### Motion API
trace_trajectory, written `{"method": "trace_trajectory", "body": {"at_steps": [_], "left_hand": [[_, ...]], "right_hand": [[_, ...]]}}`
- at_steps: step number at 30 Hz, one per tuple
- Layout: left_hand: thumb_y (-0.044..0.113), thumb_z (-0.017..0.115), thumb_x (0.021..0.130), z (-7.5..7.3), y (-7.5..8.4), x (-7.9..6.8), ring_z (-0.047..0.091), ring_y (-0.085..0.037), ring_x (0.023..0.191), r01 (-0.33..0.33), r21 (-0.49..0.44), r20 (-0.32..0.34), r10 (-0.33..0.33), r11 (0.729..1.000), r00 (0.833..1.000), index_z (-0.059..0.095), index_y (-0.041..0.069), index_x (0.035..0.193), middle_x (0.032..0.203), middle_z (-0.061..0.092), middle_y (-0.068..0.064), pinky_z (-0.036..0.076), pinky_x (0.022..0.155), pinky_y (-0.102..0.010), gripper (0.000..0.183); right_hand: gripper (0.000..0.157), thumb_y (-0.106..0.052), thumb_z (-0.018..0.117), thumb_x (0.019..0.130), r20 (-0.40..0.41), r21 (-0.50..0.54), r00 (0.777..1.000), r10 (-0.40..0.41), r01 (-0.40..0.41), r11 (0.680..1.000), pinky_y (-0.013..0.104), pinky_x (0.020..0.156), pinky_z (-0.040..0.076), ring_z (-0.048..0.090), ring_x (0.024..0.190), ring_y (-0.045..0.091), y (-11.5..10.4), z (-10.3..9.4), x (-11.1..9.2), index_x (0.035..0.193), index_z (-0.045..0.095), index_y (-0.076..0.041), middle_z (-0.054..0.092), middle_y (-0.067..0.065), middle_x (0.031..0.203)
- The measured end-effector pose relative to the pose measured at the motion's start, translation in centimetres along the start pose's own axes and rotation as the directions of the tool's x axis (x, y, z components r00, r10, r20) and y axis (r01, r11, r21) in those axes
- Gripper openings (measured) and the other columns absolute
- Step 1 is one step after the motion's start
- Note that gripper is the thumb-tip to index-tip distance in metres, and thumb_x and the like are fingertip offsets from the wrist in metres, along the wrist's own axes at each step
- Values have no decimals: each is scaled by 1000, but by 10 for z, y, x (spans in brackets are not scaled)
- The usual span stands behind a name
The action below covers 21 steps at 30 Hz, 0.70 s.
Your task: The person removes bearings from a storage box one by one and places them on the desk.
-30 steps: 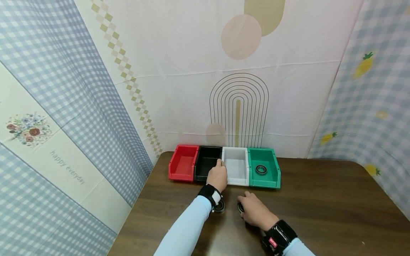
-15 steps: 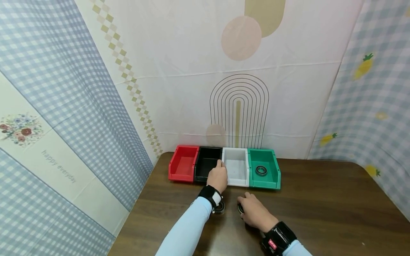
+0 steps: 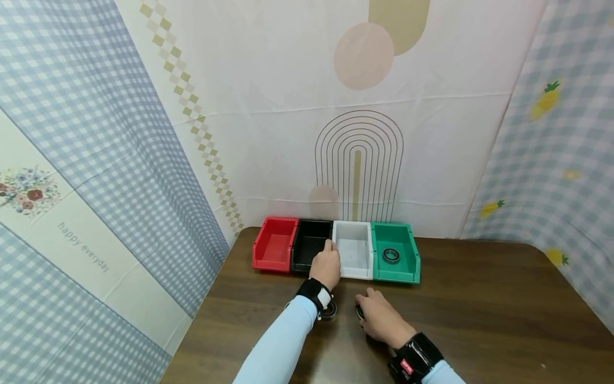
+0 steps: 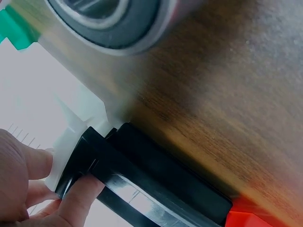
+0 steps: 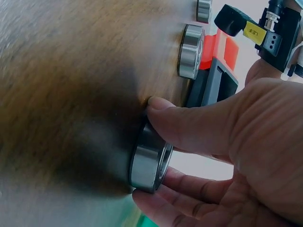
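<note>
My left hand (image 3: 326,266) reaches to the front of the black bin (image 3: 312,240), where the white bin (image 3: 352,248) adjoins it. In the left wrist view its thumb and fingers pinch the black bin's side wall (image 4: 87,146). My right hand (image 3: 381,316) holds a steel ball bearing (image 5: 147,163) between thumb and fingers, low at the wooden table. Another bearing (image 3: 328,310) lies under my left wrist, partly hidden by it; the right wrist view shows a further bearing (image 5: 203,10) beyond it. A bearing (image 3: 390,255) lies flat inside the green bin (image 3: 408,272).
A red bin (image 3: 274,242) stands at the left end of the row, side by side with the others along the table's (image 3: 479,298) back edge. A printed cloth (image 3: 278,154) hangs right behind the bins. Checked cloths hang at both sides.
Both hands and the bearings stay where they were. Only the head view has shifted very slightly.
</note>
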State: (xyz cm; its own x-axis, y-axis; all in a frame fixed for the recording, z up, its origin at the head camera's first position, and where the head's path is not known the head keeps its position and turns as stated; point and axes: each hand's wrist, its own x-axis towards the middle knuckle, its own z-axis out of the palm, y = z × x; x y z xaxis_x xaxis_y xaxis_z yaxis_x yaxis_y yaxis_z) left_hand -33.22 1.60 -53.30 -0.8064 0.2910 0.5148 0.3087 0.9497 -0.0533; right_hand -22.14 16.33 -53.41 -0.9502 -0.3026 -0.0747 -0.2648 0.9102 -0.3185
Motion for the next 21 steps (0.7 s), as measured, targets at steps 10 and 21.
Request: {"method": "trace_trajectory", "body": {"at_steps": [10, 21], "left_hand": [[14, 70, 88, 0, 1, -1, 67, -9, 61, -5, 1, -7, 5, 1000, 1000, 65, -1, 123, 120, 59, -8, 56, 54, -22, 39], [16, 67, 93, 6, 1, -1, 65, -8, 55, -5, 51, -15, 6, 999, 1000, 61, -3, 130, 129, 60, -12, 54, 49, -21, 42]], "right_hand": [[36, -13, 80, 80, -20, -13, 1000, -22, 21, 1000, 45, 88, 51, 54, 101, 28, 0, 0, -2, 112, 66, -5, 56, 11, 103], [38, -11, 79, 81, -21, -2, 999, -29, 29, 1000, 48, 90, 50, 55, 106, 34, -2, -2, -3, 115, 66, -3, 56, 14, 107]]}}
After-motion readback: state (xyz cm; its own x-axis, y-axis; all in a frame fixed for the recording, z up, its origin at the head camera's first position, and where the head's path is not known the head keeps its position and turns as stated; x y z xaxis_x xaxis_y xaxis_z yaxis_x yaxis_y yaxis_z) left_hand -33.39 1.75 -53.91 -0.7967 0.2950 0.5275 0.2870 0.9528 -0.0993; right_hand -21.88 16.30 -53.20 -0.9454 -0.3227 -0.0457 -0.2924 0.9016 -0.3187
